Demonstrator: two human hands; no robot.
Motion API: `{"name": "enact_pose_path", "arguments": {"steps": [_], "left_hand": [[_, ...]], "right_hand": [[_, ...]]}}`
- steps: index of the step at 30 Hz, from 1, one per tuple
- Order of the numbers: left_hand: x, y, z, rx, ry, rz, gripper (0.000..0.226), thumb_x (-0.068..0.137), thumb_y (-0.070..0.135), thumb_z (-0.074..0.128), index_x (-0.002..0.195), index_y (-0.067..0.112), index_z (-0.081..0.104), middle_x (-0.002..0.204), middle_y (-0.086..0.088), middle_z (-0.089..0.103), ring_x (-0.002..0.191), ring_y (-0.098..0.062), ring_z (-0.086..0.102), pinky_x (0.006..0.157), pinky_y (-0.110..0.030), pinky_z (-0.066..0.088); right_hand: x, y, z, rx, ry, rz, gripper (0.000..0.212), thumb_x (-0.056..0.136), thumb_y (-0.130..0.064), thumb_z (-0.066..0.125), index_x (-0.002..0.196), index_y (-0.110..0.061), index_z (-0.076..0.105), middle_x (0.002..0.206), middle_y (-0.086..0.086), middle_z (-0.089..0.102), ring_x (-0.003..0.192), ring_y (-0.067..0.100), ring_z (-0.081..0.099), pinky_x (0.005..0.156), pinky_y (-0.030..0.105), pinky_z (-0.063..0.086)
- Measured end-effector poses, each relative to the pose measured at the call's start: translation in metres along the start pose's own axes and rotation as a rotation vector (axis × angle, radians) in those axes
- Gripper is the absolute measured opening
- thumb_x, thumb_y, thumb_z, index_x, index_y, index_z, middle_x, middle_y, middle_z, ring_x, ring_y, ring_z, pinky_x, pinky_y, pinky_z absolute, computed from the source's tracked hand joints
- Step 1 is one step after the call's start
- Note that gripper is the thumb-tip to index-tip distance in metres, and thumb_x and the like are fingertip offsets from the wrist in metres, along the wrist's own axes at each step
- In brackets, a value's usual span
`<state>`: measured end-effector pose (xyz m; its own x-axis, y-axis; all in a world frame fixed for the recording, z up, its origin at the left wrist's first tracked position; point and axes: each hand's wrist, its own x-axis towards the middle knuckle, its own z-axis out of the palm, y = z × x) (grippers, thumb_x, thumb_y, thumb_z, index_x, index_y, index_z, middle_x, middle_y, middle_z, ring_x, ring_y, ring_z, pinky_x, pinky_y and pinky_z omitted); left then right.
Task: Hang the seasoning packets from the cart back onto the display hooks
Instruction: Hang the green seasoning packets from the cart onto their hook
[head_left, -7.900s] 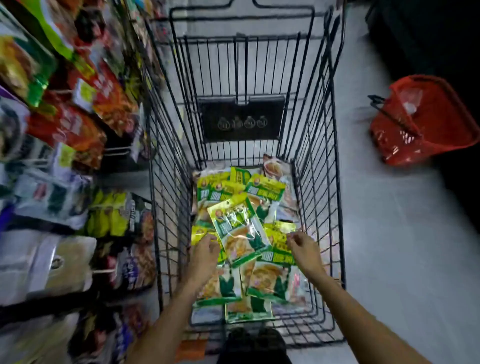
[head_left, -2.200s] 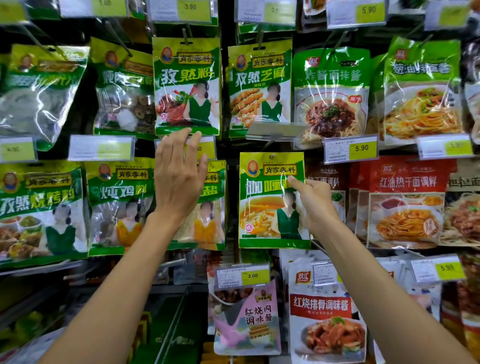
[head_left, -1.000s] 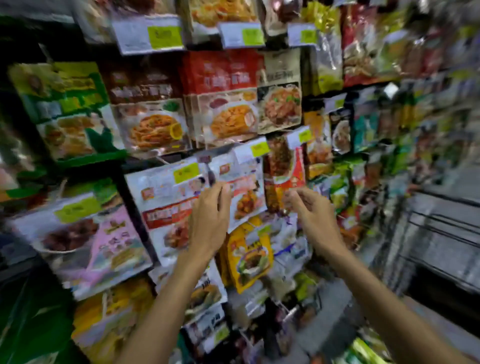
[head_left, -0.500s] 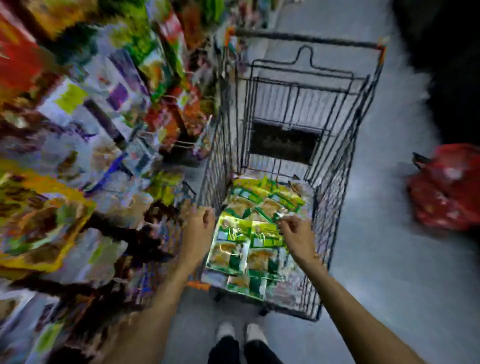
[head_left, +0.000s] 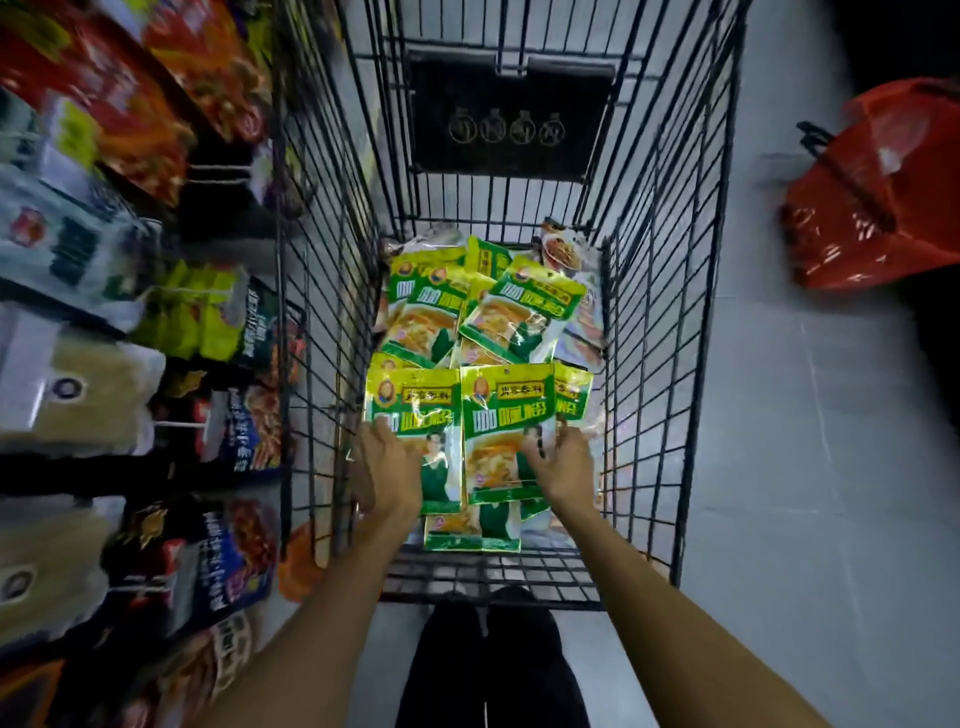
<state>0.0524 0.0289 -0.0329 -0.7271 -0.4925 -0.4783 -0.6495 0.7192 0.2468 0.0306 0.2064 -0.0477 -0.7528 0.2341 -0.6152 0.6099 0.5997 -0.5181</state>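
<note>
Several green-and-yellow seasoning packets (head_left: 485, 312) lie in a loose pile on the floor of the black wire cart (head_left: 654, 322). Both my hands are down inside the cart at its near end. My left hand (head_left: 387, 470) rests with its thumb on the left edge of the near-left packet (head_left: 415, 410); its fingers are relaxed. My right hand (head_left: 563, 465) has its fingers curled over the lower right edge of the near-middle packet (head_left: 506, 415), thumb beside that edge. The display hooks (head_left: 171, 423) with hanging packets run along the left, blurred.
A red shopping basket (head_left: 878, 192) sits on the grey floor to the right of the cart. The cart stands close against the packed display on the left. My dark trousers (head_left: 488, 660) show below the cart's near rim.
I turned from the display back to the cart. Since half a second ago both hands have dropped from above the pile onto the near packets.
</note>
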Motion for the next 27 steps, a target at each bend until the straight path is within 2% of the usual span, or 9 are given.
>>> {"name": "enact_pose_path", "arguments": {"steps": [4,7,12,14,17,20,22,25,27], "left_hand": [[-0.001,0.003,0.015,0.073,0.126,-0.093,0.060,0.088,0.022,0.064,0.137,0.004,0.034,0.146,-0.021,0.033,0.126,-0.035,0.041,0.093,-0.042,0.044],[-0.002,0.005,0.018,-0.027,0.140,-0.186,0.085,0.079,0.031,0.073,0.143,0.001,0.027,0.138,-0.023,0.042,0.122,-0.037,0.045,0.094,-0.043,0.042],[-0.004,0.001,0.015,-0.026,0.197,-0.164,0.094,0.073,0.027,0.079,0.144,0.001,0.023,0.130,-0.022,0.046,0.116,-0.035,0.046,0.091,-0.042,0.043],[-0.005,0.001,0.012,-0.070,0.213,-0.152,0.089,0.071,0.023,0.081,0.141,0.002,0.029,0.128,-0.020,0.047,0.115,-0.035,0.046,0.090,-0.043,0.044],[-0.006,0.000,0.008,-0.298,0.178,-0.177,0.067,0.070,0.016,0.082,0.127,0.004,0.049,0.122,-0.017,0.054,0.110,-0.036,0.053,0.081,-0.046,0.049],[-0.007,-0.002,0.002,-0.535,0.102,-0.223,0.041,0.070,0.012,0.082,0.106,0.000,0.065,0.106,-0.019,0.067,0.089,-0.030,0.063,0.069,-0.035,0.052],[-0.010,-0.002,-0.005,-0.655,0.071,-0.214,0.036,0.072,0.010,0.080,0.105,0.000,0.066,0.101,-0.016,0.069,0.086,-0.027,0.063,0.068,-0.029,0.048],[-0.019,0.000,-0.025,-0.758,0.111,-0.143,0.030,0.082,0.010,0.071,0.109,-0.001,0.065,0.103,-0.013,0.067,0.097,-0.031,0.064,0.065,-0.025,0.046],[-0.028,0.002,-0.053,-0.831,0.162,-0.070,0.025,0.085,0.011,0.068,0.106,-0.002,0.064,0.103,-0.013,0.067,0.097,-0.031,0.063,0.069,-0.029,0.049]], "right_hand": [[0.006,0.007,0.016,-0.139,0.069,0.086,0.058,0.083,-0.033,0.071,0.127,-0.004,0.044,0.126,0.017,0.053,0.122,0.034,0.047,0.093,0.045,0.046],[0.005,0.009,0.020,-0.189,0.118,0.121,0.055,0.083,-0.034,0.071,0.124,-0.005,0.048,0.123,0.016,0.054,0.118,0.032,0.049,0.095,0.043,0.044],[0.004,0.013,0.016,-0.140,0.084,0.101,0.054,0.084,-0.032,0.070,0.125,0.000,0.053,0.120,0.019,0.056,0.111,0.033,0.054,0.087,0.037,0.043],[0.003,0.015,0.013,-0.007,0.058,0.088,0.051,0.085,-0.029,0.070,0.123,0.002,0.055,0.118,0.020,0.059,0.109,0.034,0.057,0.087,0.037,0.045],[0.000,0.014,0.005,0.220,-0.042,0.110,0.052,0.088,-0.024,0.066,0.130,0.001,0.050,0.129,0.019,0.057,0.119,0.035,0.054,0.099,0.048,0.046],[-0.005,0.008,-0.005,0.351,-0.090,0.084,0.050,0.090,-0.016,0.064,0.134,-0.001,0.046,0.133,0.020,0.054,0.123,0.037,0.051,0.100,0.054,0.043],[-0.010,0.000,-0.016,0.367,-0.084,0.008,0.041,0.091,-0.013,0.062,0.129,-0.004,0.050,0.127,0.018,0.058,0.119,0.035,0.053,0.099,0.054,0.045],[-0.020,-0.023,-0.038,0.336,-0.080,-0.105,0.028,0.091,-0.012,0.061,0.118,-0.003,0.056,0.117,0.014,0.061,0.112,0.030,0.056,0.097,0.048,0.047],[-0.028,-0.048,-0.056,0.326,-0.101,-0.225,0.019,0.091,-0.012,0.062,0.108,-0.006,0.060,0.106,0.009,0.065,0.103,0.026,0.059,0.088,0.040,0.049]]}}
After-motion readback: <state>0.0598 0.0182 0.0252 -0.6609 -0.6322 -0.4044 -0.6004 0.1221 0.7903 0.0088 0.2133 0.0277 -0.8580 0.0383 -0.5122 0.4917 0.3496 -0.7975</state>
